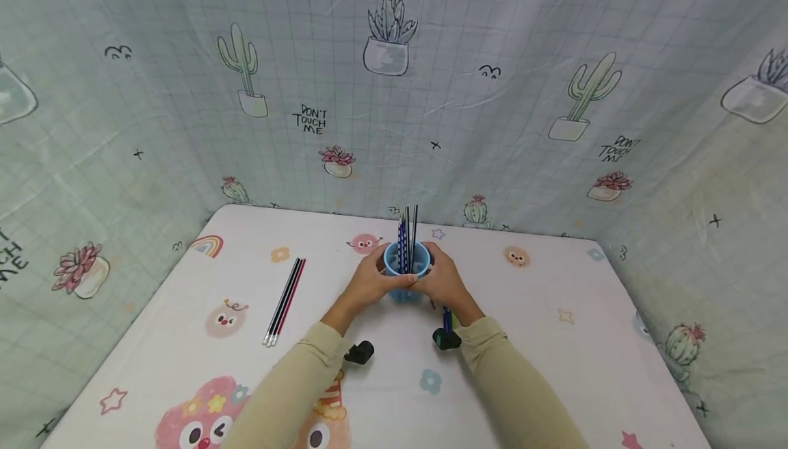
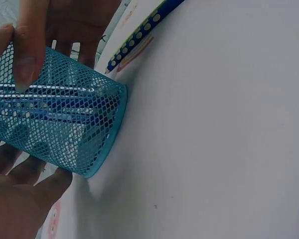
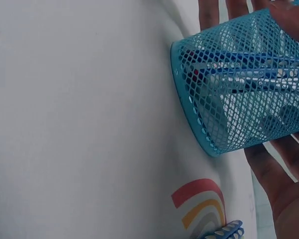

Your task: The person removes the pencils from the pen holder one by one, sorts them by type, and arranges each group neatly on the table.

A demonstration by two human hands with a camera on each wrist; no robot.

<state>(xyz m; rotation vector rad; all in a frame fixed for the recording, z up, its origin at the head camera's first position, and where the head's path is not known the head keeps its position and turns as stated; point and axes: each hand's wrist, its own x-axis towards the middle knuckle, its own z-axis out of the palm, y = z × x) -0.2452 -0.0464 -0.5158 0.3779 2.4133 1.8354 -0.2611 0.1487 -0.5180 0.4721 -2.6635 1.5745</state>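
Across the white table (image 1: 529, 319), near its middle, the left hand (image 1: 371, 278) and right hand (image 1: 444, 276) are curled around opposite sides of a blue mesh cup (image 1: 403, 295), its base resting on or just above the surface, which cannot be judged. Pencils (image 1: 403, 237) are held upright inside; black and red pencils (image 1: 285, 302) are laid leftward, blue dotted pencils (image 1: 447, 319) beside the right wrist.
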